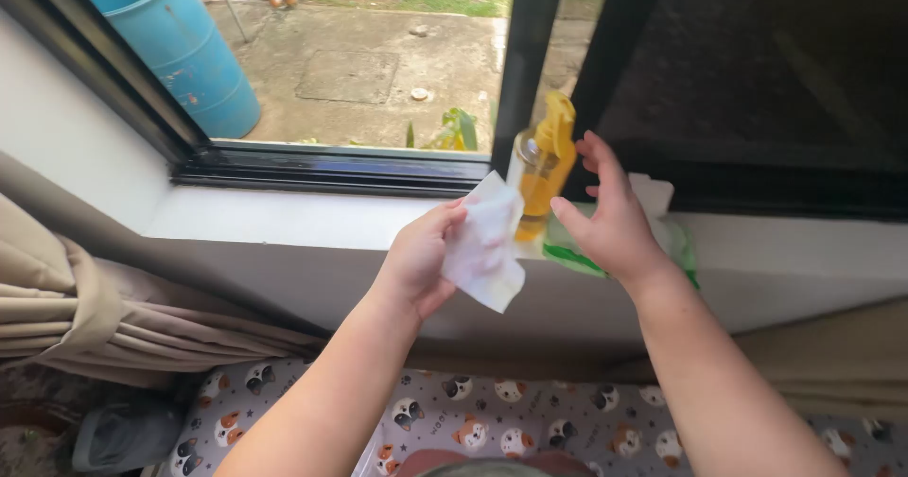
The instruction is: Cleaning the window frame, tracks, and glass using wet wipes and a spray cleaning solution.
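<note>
holding white wipe point(484, 242) in l hand point(416, 260), r hand point(610, 222) by spray bottle point(541, 170)

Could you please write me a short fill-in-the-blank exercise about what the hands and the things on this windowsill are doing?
1. The left hand holds a white ____.
2. The spray bottle on the windowsill is coloured ____.
3. The right hand is open beside the bottle, over a ____ packet.
4. Outside the window stands a ____ barrel.

Missing words: wipe; yellow; green; blue

Left hand point(416, 260) fingers pinched shut; right hand point(610, 217) open, fingers spread.
</note>
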